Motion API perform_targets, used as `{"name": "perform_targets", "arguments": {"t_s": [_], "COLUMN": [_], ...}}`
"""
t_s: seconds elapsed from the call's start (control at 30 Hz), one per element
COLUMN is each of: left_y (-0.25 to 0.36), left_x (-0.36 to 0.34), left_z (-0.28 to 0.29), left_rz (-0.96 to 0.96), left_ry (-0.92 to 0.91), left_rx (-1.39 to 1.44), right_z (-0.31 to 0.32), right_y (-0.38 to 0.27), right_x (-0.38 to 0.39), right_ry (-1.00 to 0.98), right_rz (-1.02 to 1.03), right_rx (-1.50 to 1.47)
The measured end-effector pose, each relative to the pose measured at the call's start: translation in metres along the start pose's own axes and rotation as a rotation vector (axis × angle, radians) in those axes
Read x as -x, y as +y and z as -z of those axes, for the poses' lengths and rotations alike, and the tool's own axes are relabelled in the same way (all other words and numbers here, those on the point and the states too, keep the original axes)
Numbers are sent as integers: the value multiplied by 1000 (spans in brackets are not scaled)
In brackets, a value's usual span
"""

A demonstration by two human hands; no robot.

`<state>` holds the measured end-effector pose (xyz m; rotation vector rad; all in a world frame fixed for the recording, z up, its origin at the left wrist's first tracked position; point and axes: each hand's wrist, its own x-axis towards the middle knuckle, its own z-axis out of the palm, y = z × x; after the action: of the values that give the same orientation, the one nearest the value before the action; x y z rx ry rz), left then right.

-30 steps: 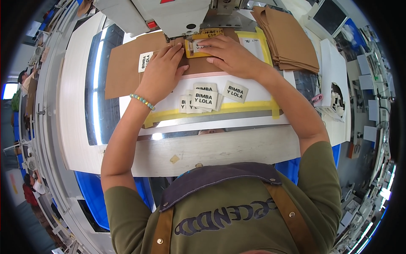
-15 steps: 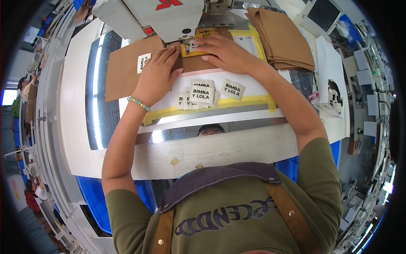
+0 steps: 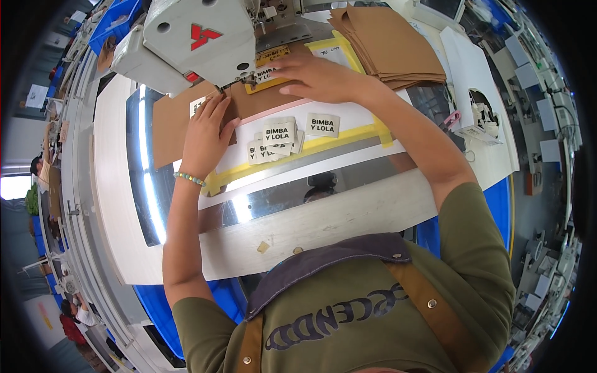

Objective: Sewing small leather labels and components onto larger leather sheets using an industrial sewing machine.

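My left hand (image 3: 206, 133) lies with fingers stretched out on a brown sheet (image 3: 168, 127), fingertips close to the needle area of a white sewing machine (image 3: 193, 40). A pale square label (image 3: 195, 107) with dark print shows partly beside those fingers. My right hand (image 3: 320, 78) is spread, its fingertips over or at the edge of a yellow frame (image 3: 254, 89) with a printed label (image 3: 266, 75) inside; whether they touch cannot be told. Nothing shows gripped in either hand. Nearer me, several loose labels (image 3: 278, 132) overlap in a pile, with a single label (image 3: 323, 125) to their right.
A stack of brown sheets (image 3: 388, 46) stands at the back right. Beside it is a white box (image 3: 476, 87) with an opening and a pink clip (image 3: 452, 118). Yellow tape (image 3: 298, 151) edges the white work area. A blue bin (image 3: 115, 28) sits at the far left.
The whole view has shifted and turned. My right fingers have drawn slightly right, uncovering more of the framed label. My left hand has moved slightly left on the brown sheet, nearer its label.
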<state>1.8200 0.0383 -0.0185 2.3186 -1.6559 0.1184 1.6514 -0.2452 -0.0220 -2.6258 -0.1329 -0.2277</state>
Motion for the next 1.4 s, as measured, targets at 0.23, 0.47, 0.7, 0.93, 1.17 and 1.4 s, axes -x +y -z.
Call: {"name": "perform_targets", "arguments": {"t_s": [0.23,0.47,0.7,0.93,1.17,1.4], "left_y": [1,13,30,31,26,26], "left_x": [-2,-14,-45,-66,-71,-74], "left_z": [6,-4,-12,-21,-18,-16], "left_rz": [-37,-147,-159,-173,-220,-226], "left_ry": [45,44,10,-76,-89,-104], "left_rx": [23,49,89,123,99,113], "right_z": [38,28,51,53,56,59], "right_y": [48,63,88,103,103,103], "right_x": [62,61,71,80,78,77], "right_ry": [469,597,561,560,532,524], "right_rz": [-137,-215,-210,-217,-166,-229], "right_rx": [78,-52,-62,-33,8,-10]}}
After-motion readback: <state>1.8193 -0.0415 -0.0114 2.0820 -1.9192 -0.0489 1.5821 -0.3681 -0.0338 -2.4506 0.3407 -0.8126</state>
